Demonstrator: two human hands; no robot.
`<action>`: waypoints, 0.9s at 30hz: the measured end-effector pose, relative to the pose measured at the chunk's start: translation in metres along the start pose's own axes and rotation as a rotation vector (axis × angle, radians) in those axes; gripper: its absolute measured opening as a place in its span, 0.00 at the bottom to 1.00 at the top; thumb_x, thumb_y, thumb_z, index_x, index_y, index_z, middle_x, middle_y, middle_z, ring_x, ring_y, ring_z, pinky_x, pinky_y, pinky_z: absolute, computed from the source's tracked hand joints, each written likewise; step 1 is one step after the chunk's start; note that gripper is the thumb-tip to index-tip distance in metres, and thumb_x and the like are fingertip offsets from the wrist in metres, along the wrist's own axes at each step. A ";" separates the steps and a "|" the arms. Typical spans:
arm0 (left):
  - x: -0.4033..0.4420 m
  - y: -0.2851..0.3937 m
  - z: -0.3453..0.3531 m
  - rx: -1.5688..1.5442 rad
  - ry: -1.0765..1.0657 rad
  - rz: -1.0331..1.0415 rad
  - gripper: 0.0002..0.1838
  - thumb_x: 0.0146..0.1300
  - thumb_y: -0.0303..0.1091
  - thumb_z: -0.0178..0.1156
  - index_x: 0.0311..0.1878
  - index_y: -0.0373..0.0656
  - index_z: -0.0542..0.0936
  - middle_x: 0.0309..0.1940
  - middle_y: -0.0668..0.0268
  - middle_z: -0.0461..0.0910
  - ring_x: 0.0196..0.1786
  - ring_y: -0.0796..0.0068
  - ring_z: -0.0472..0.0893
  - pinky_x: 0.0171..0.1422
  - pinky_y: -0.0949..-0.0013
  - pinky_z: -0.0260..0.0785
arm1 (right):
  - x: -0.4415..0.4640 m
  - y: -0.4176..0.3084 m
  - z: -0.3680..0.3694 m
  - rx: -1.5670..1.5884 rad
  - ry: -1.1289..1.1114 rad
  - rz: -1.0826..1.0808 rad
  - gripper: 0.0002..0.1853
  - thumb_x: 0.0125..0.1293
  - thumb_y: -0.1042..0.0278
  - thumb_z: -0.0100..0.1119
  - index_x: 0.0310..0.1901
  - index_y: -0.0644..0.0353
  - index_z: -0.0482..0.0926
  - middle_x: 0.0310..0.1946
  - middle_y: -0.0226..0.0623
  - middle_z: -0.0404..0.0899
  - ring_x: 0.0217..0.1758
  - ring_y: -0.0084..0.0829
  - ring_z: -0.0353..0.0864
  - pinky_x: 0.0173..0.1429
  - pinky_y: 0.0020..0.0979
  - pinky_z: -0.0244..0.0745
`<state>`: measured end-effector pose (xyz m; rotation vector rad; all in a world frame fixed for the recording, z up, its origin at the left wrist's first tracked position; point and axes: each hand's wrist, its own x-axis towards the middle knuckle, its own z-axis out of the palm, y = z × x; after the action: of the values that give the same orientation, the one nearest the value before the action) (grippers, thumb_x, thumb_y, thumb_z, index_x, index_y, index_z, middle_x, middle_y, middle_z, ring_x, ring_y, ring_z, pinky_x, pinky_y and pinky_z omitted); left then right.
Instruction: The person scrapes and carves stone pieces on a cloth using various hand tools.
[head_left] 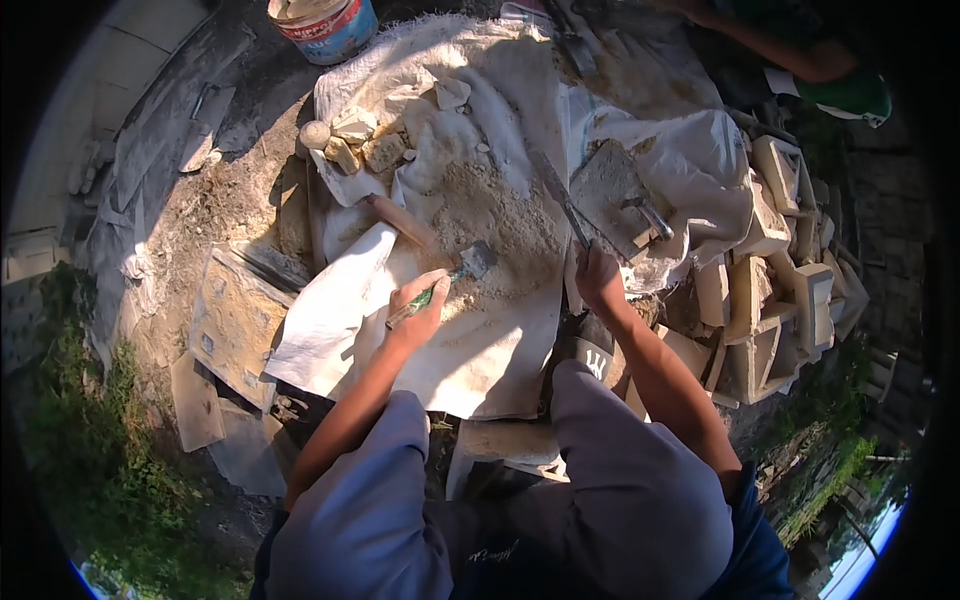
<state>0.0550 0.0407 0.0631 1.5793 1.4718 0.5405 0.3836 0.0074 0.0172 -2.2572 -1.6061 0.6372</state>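
One head-worn camera looks forward and steeply down over the trouser legs (635, 480) (its round view darkens at the rim). It sits near the left hand (418, 308) and right hand (600, 278).

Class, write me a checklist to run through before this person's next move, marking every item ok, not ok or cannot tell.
1. Left hand wrapped around the green-handled scraper: ok.
2. Right hand closed around the long flat tool: ok.
3. Scraper blade touching the crumbly powder: cannot tell; it is over the powder's near edge, but contact is unclear.
4. White sheet lying smooth: not ok; it is creased and folded.
5. Space just beyond the left hand free of loose items: not ok; a rounded wooden piece lies close by.
6. Other person's arm apart from both hands: ok.
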 end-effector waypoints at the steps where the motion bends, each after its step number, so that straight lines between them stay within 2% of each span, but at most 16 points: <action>1: 0.001 0.000 0.000 -0.001 0.006 -0.013 0.18 0.71 0.42 0.60 0.52 0.37 0.85 0.41 0.51 0.88 0.43 0.58 0.89 0.50 0.62 0.79 | -0.001 0.004 0.002 -0.062 -0.063 0.055 0.18 0.76 0.55 0.51 0.40 0.65 0.77 0.32 0.65 0.81 0.38 0.67 0.81 0.44 0.61 0.74; 4: 0.002 0.002 -0.002 0.019 -0.028 -0.036 0.18 0.71 0.42 0.60 0.51 0.37 0.85 0.40 0.51 0.88 0.43 0.57 0.89 0.50 0.62 0.79 | 0.004 0.009 -0.006 -0.014 -0.134 0.069 0.18 0.75 0.55 0.52 0.41 0.65 0.76 0.33 0.65 0.81 0.40 0.67 0.81 0.45 0.60 0.75; 5: 0.003 0.001 -0.003 0.019 -0.029 -0.040 0.18 0.71 0.42 0.60 0.51 0.37 0.85 0.40 0.51 0.88 0.43 0.57 0.89 0.50 0.62 0.79 | 0.003 0.008 -0.008 -0.029 -0.059 0.005 0.17 0.75 0.57 0.52 0.42 0.66 0.76 0.32 0.65 0.81 0.38 0.67 0.81 0.44 0.60 0.75; 7: 0.000 -0.002 -0.001 -0.004 0.012 0.086 0.19 0.72 0.42 0.59 0.53 0.34 0.84 0.37 0.53 0.88 0.40 0.68 0.88 0.47 0.66 0.78 | -0.004 0.004 -0.008 0.012 -0.028 0.015 0.16 0.75 0.57 0.52 0.42 0.66 0.76 0.31 0.64 0.80 0.38 0.68 0.81 0.43 0.59 0.76; 8: 0.000 -0.002 0.000 -0.008 0.013 0.085 0.19 0.72 0.42 0.59 0.53 0.34 0.84 0.37 0.53 0.88 0.40 0.68 0.88 0.47 0.66 0.78 | -0.002 0.000 -0.011 0.055 0.024 0.012 0.16 0.74 0.58 0.52 0.41 0.66 0.76 0.31 0.64 0.80 0.37 0.68 0.81 0.43 0.59 0.76; 10: 0.000 0.005 -0.004 -0.033 -0.025 -0.028 0.18 0.71 0.43 0.61 0.50 0.36 0.85 0.39 0.51 0.88 0.43 0.57 0.89 0.49 0.62 0.79 | -0.009 0.012 0.001 0.084 0.093 -0.035 0.14 0.74 0.61 0.52 0.40 0.65 0.76 0.28 0.64 0.79 0.35 0.68 0.80 0.40 0.59 0.75; 13: 0.001 0.013 -0.007 0.038 -0.047 -0.065 0.17 0.70 0.42 0.61 0.50 0.36 0.85 0.39 0.50 0.88 0.43 0.55 0.88 0.49 0.62 0.79 | -0.010 0.021 0.006 -0.029 -0.027 -0.020 0.12 0.74 0.62 0.52 0.40 0.65 0.76 0.28 0.64 0.79 0.33 0.67 0.80 0.39 0.60 0.74; 16: 0.000 0.010 -0.005 0.019 -0.025 -0.030 0.18 0.70 0.43 0.60 0.50 0.37 0.85 0.38 0.50 0.87 0.43 0.53 0.88 0.48 0.61 0.79 | -0.002 0.026 -0.002 0.027 0.031 -0.130 0.14 0.73 0.59 0.55 0.40 0.65 0.76 0.27 0.64 0.79 0.33 0.66 0.80 0.39 0.60 0.75; 20: 0.000 0.005 -0.002 0.013 -0.021 -0.001 0.18 0.71 0.43 0.60 0.49 0.37 0.85 0.37 0.51 0.87 0.41 0.54 0.88 0.47 0.60 0.79 | -0.014 0.028 -0.003 0.138 0.141 -0.133 0.15 0.72 0.59 0.56 0.38 0.65 0.76 0.26 0.63 0.79 0.33 0.66 0.81 0.38 0.59 0.75; 23: 0.003 0.007 -0.002 0.022 -0.018 -0.023 0.18 0.71 0.43 0.60 0.49 0.37 0.85 0.36 0.51 0.87 0.41 0.53 0.88 0.46 0.60 0.79 | -0.014 0.032 -0.007 -0.015 -0.101 -0.025 0.15 0.74 0.62 0.55 0.36 0.67 0.76 0.26 0.63 0.78 0.33 0.66 0.80 0.36 0.56 0.75; 25: 0.001 0.012 -0.005 0.100 -0.028 0.005 0.18 0.72 0.42 0.58 0.51 0.36 0.85 0.34 0.54 0.87 0.35 0.67 0.87 0.42 0.66 0.77 | -0.011 0.031 -0.015 0.032 -0.051 -0.081 0.15 0.74 0.61 0.54 0.37 0.67 0.76 0.25 0.64 0.78 0.33 0.66 0.80 0.35 0.56 0.74; 26: 0.004 0.013 -0.005 0.100 -0.026 0.003 0.18 0.72 0.42 0.58 0.51 0.36 0.85 0.34 0.54 0.87 0.35 0.67 0.87 0.42 0.66 0.77 | -0.008 0.030 -0.018 0.080 -0.006 -0.138 0.15 0.75 0.61 0.54 0.37 0.68 0.76 0.25 0.64 0.78 0.33 0.66 0.80 0.35 0.56 0.74; 27: 0.003 0.016 -0.007 0.058 -0.038 -0.030 0.18 0.71 0.42 0.59 0.50 0.36 0.85 0.35 0.53 0.87 0.38 0.60 0.87 0.44 0.62 0.78 | -0.009 0.027 -0.019 0.076 0.013 -0.138 0.16 0.75 0.61 0.54 0.38 0.68 0.77 0.25 0.64 0.78 0.32 0.66 0.80 0.35 0.56 0.73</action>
<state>0.0594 0.0469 0.0792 1.6011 1.4926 0.4522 0.4131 -0.0102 0.0224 -2.0716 -1.6847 0.6348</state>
